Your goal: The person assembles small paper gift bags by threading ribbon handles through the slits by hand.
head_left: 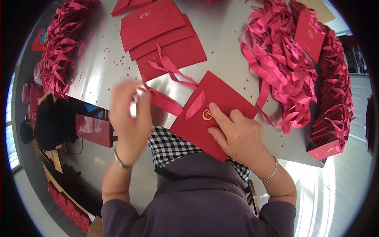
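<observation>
A red paper gift bag [233,93] with a gold emblem lies tilted at the table's near edge, one corner hanging over it. My right hand [241,134] lies on its face, thumb and index finger stretched out and pressing on it. A pink ribbon [166,103] runs from the bag's upper left edge to my left hand [132,114]. That hand is smeared by motion, but thumb and fingers come together at the ribbon. A short ribbon loop [196,104] lies on the bag's front, and another length curls beyond it.
Several flat red bags [158,23] are stacked ahead. At right lie a heap of loose pink ribbons [282,67] and a long row of ribboned bags [335,87]. Another such row [61,47] stands at far left. Small red paper dots are scattered over the metal table [225,35].
</observation>
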{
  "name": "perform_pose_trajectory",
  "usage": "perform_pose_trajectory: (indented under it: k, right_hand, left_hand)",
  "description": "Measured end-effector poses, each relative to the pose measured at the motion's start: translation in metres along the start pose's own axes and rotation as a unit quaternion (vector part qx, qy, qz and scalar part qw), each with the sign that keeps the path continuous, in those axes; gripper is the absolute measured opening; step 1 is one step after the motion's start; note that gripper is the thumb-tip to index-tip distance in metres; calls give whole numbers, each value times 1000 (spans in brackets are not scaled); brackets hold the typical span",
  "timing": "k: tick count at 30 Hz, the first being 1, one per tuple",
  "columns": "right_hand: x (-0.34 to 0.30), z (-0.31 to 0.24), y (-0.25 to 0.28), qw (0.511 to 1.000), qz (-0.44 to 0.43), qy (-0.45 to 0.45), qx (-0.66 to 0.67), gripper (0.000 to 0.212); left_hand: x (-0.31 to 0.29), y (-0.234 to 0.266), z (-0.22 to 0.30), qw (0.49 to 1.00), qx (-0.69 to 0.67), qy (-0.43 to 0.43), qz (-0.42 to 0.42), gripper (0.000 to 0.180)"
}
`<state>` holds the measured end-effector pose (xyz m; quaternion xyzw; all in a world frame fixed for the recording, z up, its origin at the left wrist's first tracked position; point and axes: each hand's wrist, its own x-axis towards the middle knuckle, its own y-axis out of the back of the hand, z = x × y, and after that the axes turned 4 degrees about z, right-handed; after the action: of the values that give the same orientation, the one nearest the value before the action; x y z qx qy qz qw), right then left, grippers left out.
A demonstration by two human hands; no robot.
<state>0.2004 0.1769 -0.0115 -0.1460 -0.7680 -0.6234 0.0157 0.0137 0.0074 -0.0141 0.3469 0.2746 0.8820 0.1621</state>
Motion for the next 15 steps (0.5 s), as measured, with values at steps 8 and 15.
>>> perform_pose_trajectory:
  k: [8,15]
  right_hand:
    - [-8,-4,-19,994,101,3,46,53]
    - [-20,5,-14,982,167,16,86,51]
  left_hand:
    - [-115,2,33,836,-326,404,-180,14]
    - [-102,-11,49,868,-373,322,-66,5]
